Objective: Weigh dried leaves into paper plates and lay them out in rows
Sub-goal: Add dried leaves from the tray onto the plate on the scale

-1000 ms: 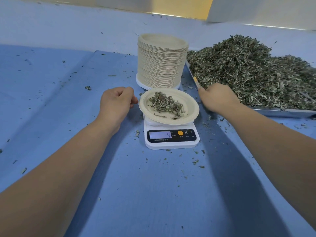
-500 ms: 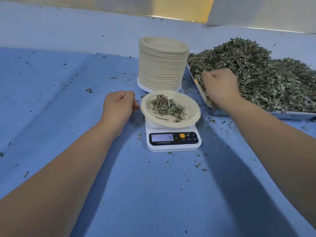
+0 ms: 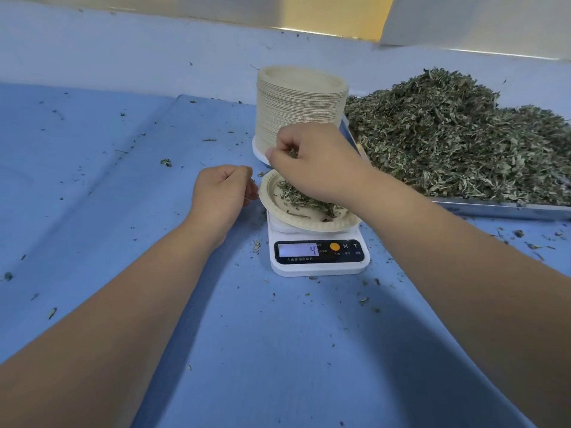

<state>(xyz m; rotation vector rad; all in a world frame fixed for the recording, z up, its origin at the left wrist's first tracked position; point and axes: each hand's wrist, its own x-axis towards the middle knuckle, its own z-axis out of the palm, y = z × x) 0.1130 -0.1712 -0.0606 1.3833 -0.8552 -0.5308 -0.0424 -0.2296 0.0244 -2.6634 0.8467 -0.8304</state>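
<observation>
Blue-covered counter [image 3: 123, 186] carries the work. My left hand [image 3: 222, 193] rests just beside the paper plate [image 3: 273, 208], fingers clenched, nothing visible in them, as half a second ago. The plate sits on the scale [image 3: 318, 268], display reading 4, unchanged. My right hand [image 3: 315, 162] has left the tray [image 3: 494, 208] and now hovers over the plate, fingers pinching a tuft of dried leaves [image 3: 292, 153]. I judge the portion underweight; this pinch is a top-up, not yet released. Release it slowly, watching the display.
</observation>
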